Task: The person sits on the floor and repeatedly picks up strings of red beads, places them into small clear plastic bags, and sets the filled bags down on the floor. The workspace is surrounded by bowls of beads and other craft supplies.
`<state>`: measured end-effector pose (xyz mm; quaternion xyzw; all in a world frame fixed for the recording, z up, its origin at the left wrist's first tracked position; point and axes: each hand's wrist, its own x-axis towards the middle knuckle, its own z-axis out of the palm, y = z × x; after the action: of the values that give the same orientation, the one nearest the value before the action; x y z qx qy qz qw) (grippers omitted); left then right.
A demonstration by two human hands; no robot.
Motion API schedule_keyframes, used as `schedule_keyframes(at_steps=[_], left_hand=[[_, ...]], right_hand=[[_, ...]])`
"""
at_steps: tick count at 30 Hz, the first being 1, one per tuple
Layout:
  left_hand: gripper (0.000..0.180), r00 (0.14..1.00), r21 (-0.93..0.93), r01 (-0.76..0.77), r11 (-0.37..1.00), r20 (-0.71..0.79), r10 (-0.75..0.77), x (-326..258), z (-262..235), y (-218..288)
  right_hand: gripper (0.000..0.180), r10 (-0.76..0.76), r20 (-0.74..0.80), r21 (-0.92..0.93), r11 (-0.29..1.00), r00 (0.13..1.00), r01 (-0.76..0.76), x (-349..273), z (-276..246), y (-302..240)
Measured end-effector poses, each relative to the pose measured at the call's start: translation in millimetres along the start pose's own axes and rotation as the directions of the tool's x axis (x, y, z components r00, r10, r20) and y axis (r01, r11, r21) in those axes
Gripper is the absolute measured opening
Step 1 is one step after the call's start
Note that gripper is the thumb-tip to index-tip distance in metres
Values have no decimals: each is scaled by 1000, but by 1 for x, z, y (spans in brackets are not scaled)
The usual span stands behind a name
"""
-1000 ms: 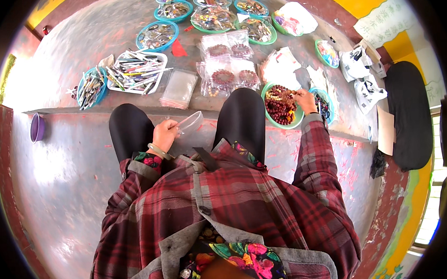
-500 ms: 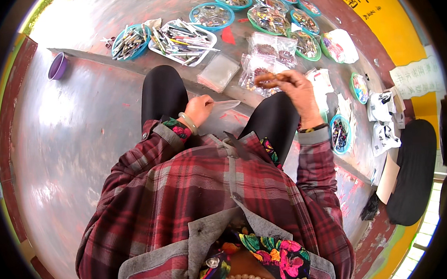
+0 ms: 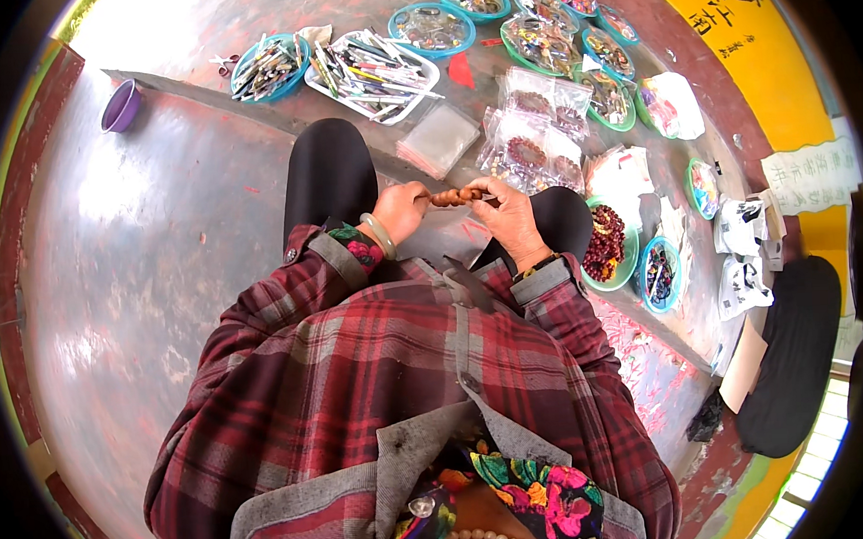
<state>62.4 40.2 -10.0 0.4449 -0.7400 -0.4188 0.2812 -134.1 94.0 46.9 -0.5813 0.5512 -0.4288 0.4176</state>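
A brown bead bracelet is stretched between my two hands above my lap. My right hand pinches its right end between thumb and fingers. My left hand, a pale bangle at its wrist, is closed at the bracelet's other end. Whether the small clear bag is still in the left fingers is hard to make out. Beyond my knees lies a stack of clear plastic bags. To its right are clear bags with dark red bead bracelets inside.
Beside my right knee stand a green bowl of dark red beads and a blue basket of dark items. A white tray of pens, a blue basket of pens and several baskets of packed trinkets fill the far side. A purple bowl sits far left.
My right hand has come down and left with the brown bracelet, meeting my left hand. The clear bag seen in my left hand earlier no longer shows plainly. The green bead bowl is now uncovered.
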Motion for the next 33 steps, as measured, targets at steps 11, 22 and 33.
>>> schedule_keyframes(at_steps=[11,22,33], left_hand=[[17,998,-12,-31,999,57,32,0,1,5],[18,997,60,-54,997,54,51,0,-2,9],[13,985,-246,83,966,167,-42,5,-43,41]], right_hand=[[17,-230,225,-664,674,947,322,-1,17,6],[18,-225,167,-544,791,960,280,-1,27,13],[47,214,63,235,946,975,-222,10,-18,24]])
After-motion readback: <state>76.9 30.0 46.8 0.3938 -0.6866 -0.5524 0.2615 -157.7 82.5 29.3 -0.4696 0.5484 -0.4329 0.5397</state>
